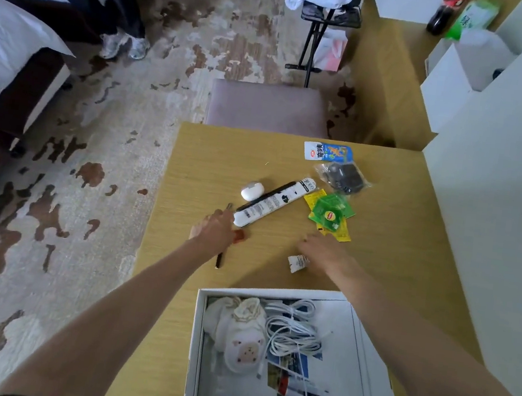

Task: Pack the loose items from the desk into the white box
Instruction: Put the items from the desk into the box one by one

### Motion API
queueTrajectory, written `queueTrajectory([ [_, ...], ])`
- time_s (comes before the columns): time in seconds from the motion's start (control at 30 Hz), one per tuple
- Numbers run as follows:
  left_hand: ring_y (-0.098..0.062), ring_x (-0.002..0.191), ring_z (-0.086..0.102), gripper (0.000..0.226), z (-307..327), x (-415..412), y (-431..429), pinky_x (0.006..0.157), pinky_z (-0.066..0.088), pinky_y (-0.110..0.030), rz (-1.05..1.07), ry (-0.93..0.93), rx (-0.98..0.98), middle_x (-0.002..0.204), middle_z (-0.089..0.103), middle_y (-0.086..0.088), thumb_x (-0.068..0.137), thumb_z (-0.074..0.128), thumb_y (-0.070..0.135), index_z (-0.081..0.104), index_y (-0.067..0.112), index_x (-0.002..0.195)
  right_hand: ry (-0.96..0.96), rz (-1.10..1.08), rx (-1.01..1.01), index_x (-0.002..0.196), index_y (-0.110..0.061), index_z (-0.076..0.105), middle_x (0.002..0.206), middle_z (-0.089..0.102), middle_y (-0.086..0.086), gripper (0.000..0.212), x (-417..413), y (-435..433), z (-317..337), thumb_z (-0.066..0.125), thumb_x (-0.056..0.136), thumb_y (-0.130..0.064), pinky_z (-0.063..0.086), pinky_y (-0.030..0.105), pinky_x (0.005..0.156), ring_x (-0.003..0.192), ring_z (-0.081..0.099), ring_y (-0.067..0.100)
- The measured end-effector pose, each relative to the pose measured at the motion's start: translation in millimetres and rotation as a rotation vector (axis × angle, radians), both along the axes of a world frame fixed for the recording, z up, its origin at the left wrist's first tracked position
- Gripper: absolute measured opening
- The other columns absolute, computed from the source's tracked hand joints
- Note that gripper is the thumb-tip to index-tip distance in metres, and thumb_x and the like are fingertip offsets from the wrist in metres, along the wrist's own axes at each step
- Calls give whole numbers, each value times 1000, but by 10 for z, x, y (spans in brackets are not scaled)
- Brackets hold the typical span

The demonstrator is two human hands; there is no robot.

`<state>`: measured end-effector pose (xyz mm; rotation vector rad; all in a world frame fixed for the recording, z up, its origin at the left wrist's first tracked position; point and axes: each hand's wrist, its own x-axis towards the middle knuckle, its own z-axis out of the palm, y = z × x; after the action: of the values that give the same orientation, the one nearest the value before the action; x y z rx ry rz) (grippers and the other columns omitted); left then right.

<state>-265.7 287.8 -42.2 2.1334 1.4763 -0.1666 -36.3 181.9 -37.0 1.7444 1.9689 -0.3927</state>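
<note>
Sitting open at the tabletop's [210,172] near edge for easy reach, the white box [365,358] is part-filled, while left hand [214,233] covers a dark pen [219,258] and right hand [325,255] touches a small white packet [297,263], neither grip discernible.
</note>
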Motion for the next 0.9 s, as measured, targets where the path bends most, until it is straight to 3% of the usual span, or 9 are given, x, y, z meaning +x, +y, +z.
queueTrajectory([
  [0.13, -24, 115, 47, 48, -95, 317, 144, 80, 45, -37, -87, 31, 129, 131, 48, -5, 88, 61, 28, 43, 15, 130, 240, -106, 62, 108, -14, 60, 112, 55, 3, 21, 108, -68, 35, 61, 89, -19, 43, 33, 70, 96, 60, 23],
  [0.23, -23, 122, 42, 45, -145, 542, 244, 81, 47, -39, -187, 79, 218, 136, 43, -3, 92, 55, 32, 42, 17, 132, 488, -233, 254, 95, -14, 56, 95, 44, -6, 14, 213, -187, 173, 65, 89, -23, 34, 19, 64, 72, 49, 3],
  [0.43, -24, 115, 47, 45, -295, 800, 428, 80, 49, -41, -266, 81, 301, 126, 48, -4, 92, 53, 45, 48, 16, 125, 666, -385, 505, 90, -5, 58, 99, 51, 2, 16, 288, -414, 482, 69, 86, -17, 44, 32, 66, 76, 52, 16],
  [0.63, -25, 92, 58, 23, -319, 885, 543, 64, 47, -38, -207, 134, 289, 108, 60, -9, 96, 44, 12, 54, 10, 117, 639, -453, 536, 85, -8, 59, 92, 55, 5, 16, 267, -518, 525, 71, 81, -17, 45, 37, 65, 74, 52, 19],
  [0.7, -23, 80, 56, 25, -284, 893, 597, 62, 43, -35, -185, 188, 244, 103, 63, -9, 98, 46, 26, 51, 11, 117, 663, -478, 528, 84, -9, 58, 89, 54, 1, 15, 260, -534, 496, 70, 82, -18, 43, 33, 63, 72, 50, 16],
  [0.8, -22, 78, 56, 34, -257, 899, 644, 62, 39, -33, -167, 243, 191, 93, 60, -5, 93, 56, 35, 50, 10, 114, 666, -507, 533, 81, -11, 56, 84, 51, -1, 17, 262, -529, 448, 71, 82, -19, 39, 29, 60, 68, 46, 12],
  [0.9, -20, 72, 54, 29, -252, 896, 655, 61, 41, -32, -82, 159, 39, 70, 51, 2, 86, 64, 40, 53, 14, 91, 699, -554, 537, 78, -12, 55, 83, 51, 0, 18, 254, -527, 381, 71, 82, -19, 40, 31, 60, 67, 46, 13],
])
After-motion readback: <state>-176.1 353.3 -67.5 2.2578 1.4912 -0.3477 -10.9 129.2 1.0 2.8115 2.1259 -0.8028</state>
